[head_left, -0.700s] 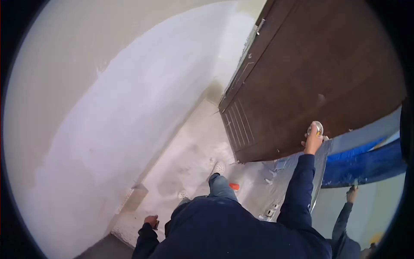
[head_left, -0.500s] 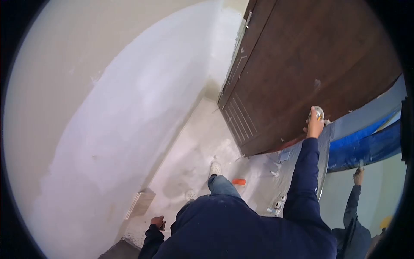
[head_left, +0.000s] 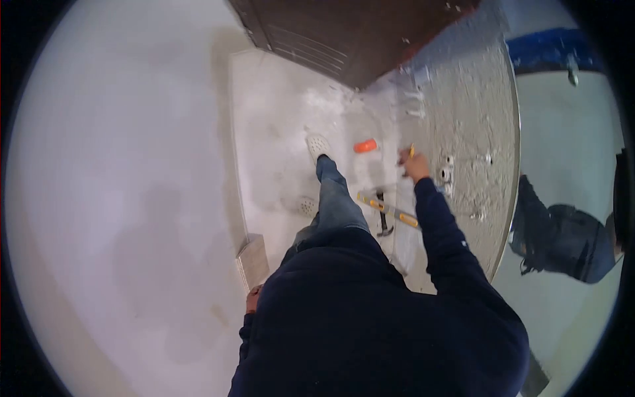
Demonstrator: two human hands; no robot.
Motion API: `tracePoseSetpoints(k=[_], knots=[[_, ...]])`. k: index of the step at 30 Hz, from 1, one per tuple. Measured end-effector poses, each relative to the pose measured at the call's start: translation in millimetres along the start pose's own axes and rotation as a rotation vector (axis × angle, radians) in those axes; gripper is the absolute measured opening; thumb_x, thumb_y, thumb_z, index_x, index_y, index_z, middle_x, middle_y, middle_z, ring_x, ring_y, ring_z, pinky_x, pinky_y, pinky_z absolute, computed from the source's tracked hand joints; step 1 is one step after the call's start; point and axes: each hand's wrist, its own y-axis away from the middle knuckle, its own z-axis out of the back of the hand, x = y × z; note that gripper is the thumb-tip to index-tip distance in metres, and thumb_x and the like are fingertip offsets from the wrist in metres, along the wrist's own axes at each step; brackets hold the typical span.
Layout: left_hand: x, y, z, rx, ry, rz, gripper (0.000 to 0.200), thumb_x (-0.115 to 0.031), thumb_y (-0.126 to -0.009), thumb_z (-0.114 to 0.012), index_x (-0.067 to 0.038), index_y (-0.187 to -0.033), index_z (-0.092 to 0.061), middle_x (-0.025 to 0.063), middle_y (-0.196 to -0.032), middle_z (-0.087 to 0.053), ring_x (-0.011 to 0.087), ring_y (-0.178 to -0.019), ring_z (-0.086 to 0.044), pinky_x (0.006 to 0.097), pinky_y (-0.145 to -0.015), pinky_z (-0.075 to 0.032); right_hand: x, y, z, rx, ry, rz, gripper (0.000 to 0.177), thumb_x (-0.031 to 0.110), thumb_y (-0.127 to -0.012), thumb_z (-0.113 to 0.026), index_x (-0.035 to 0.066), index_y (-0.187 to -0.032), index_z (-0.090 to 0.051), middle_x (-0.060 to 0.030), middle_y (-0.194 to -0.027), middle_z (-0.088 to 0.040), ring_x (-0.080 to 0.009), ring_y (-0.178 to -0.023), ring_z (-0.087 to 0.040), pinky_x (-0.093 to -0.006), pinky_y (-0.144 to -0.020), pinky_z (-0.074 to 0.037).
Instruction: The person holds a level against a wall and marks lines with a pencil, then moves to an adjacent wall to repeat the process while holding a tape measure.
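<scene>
Yellow object [head_left: 411, 151] is pinched by right hand [head_left: 417, 167] over pale floor [head_left: 278, 119] near rough wall [head_left: 469, 126], left grip [head_left: 253, 300] unclear.

A slim yellow object [head_left: 412, 151], too small to identify, juts forward, gripped in the right hand [head_left: 417, 167].

Hammer [head_left: 383, 222], orange piece [head_left: 365, 145] on pale floor [head_left: 274, 139] (smudged).
</scene>
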Motion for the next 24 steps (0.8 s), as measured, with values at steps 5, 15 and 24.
tracePoseSetpoints(k=[5, 15, 24], knots=[[-101, 37, 57, -0.021, -0.475, 0.020, 0.031, -0.028, -0.097, -0.055, -0.003, -0.108, -0.068, 0.0095, -0.098, -0.071, 0.0206, -0.089, -0.064, 0.0321, -0.083, -0.050, -213, 108, -35, 0.430, 0.934, -0.116, 0.028, 0.026, -0.087, -0.056, 0.003, -0.094, -0.071, -0.0174, -0.095, -0.072, -0.0349, -0.091, -0.069, -0.0452, -0.081, -0.055], [-227, 65, 60, 0.105, -0.156, -0.007, 0.032, -0.016, -0.091, -0.053, -0.005, -0.119, -0.064, 0.0080, -0.090, -0.070, 0.0135, -0.072, -0.062, 0.0279, -0.061, -0.051, -367, 144, 54, -0.746, -0.495, -0.979, 0.063, 0.052, -0.086, -0.068, 0.002, -0.124, -0.061, -0.0078, -0.112, -0.068, -0.0297, -0.090, -0.066, -0.0437, -0.067, -0.056], [-253, 86, 34, 0.111, -0.316, -0.014, 0.033, -0.026, -0.092, -0.054, -0.010, -0.119, -0.066, 0.0035, -0.088, -0.069, 0.0118, -0.075, -0.061, 0.0288, -0.067, -0.050, -462, 104, 63, -1.191, -0.503, -0.774, 0.054, 0.048, -0.081, -0.072, 0.005, -0.113, -0.070, -0.0143, -0.111, -0.070, -0.0295, -0.100, -0.067, -0.0379, -0.088, -0.053]])
